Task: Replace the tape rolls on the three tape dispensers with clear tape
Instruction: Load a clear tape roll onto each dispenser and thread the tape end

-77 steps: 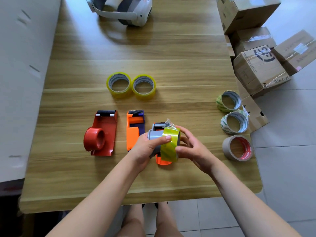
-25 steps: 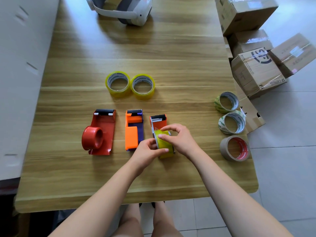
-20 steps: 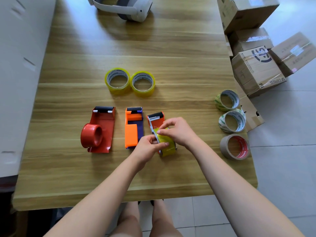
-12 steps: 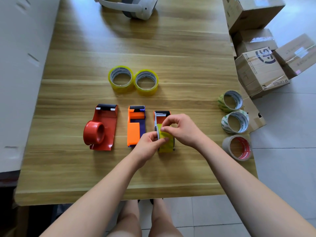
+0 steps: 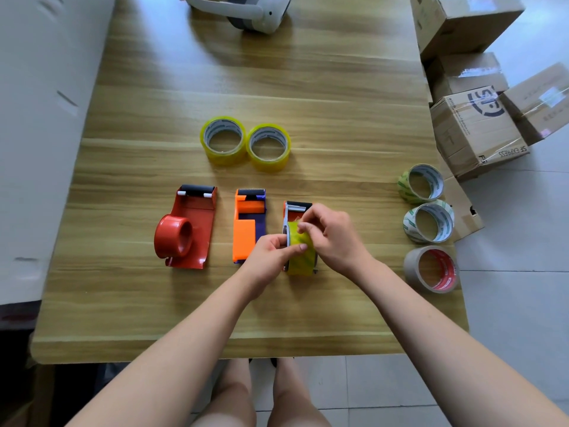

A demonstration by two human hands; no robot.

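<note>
Three tape dispensers lie in a row on the wooden table (image 5: pixel 323 103). The red one (image 5: pixel 187 229) is at the left and holds no roll. An orange and purple one (image 5: pixel 248 224) is in the middle. The rightmost dispenser (image 5: pixel 295 209) carries a yellowish clear tape roll (image 5: pixel 303 257). My left hand (image 5: pixel 272 257) grips that roll from the left side. My right hand (image 5: pixel 331 235) pinches the tape on top of the roll with thumb and forefinger. Two more clear tape rolls (image 5: pixel 223 140) (image 5: pixel 268 147) lie flat farther back.
Two green-printed rolls (image 5: pixel 420 183) (image 5: pixel 429 223) and a brown roll (image 5: pixel 432 269) lie along the table's right edge. A white headset (image 5: pixel 246 9) sits at the far end. Cardboard boxes (image 5: pixel 477 131) are stacked on the floor to the right. A white wall borders the left.
The dispenser with the clear roll, held up in both hands three seconds ago, came down onto the table. My right hand moved from the roll's side to its top.
</note>
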